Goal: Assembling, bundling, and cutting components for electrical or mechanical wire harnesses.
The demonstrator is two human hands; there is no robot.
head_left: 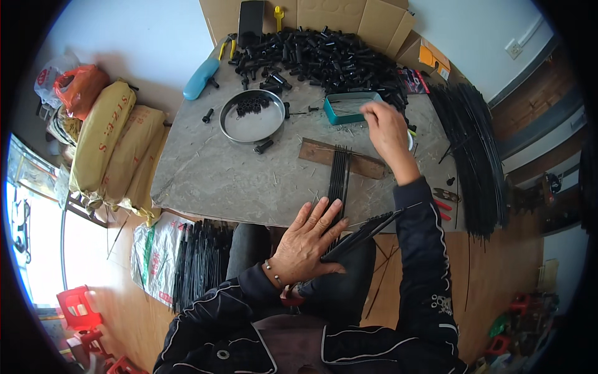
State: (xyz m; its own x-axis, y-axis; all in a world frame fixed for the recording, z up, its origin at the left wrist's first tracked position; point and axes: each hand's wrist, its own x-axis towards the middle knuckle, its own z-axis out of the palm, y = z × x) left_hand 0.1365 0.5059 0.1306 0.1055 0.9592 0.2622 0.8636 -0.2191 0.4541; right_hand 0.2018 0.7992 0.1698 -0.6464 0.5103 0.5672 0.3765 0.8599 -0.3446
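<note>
My left hand lies flat with fingers spread over a row of thin black rods at the near table edge. The rods' far ends rest across a brown strip, and more rods reach over my lap. My right hand hovers at the right end of a teal tray with thin pins in it. Its thumb and fingers are pinched together; whatever is between them is too small to make out. Left of the tray stands a round metal dish with small black rings in it.
Black cylindrical parts form a heap at the back, before cardboard. Long black rods lie along the right edge, near red-handled pliers. A blue bottle-like object is back left. Yellow sacks stand left of the table.
</note>
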